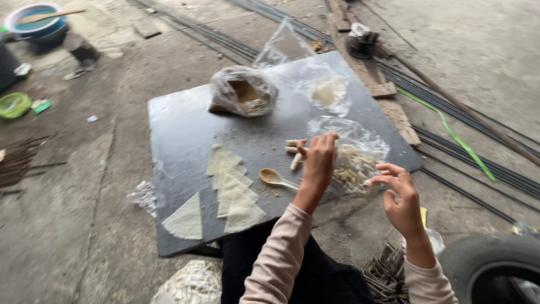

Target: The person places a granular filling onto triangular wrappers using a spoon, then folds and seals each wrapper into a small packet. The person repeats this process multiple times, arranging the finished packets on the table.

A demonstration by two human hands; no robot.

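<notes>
A dark flat board (185,129) lies on the ground in front of me. My left hand (318,163) reaches over it, fingertips pinched on the end of a small rolled pastry (292,143) that lies beside two other rolls (296,162). My right hand (398,197) hovers at the board's right edge, fingers curled and apart, next to a clear plastic bag of pale pieces (354,163); it holds nothing I can see. A spoon with brown filling (275,178) rests left of my left hand. Several triangular wrapper sheets (230,191) are spread at the board's near left.
A bag of brown filling (242,91) and another clear bag (329,93) sit at the board's far side. Metal rods (478,152) and a wooden plank (371,67) lie to the right, a tyre (484,264) at lower right, and bowls (34,22) far left.
</notes>
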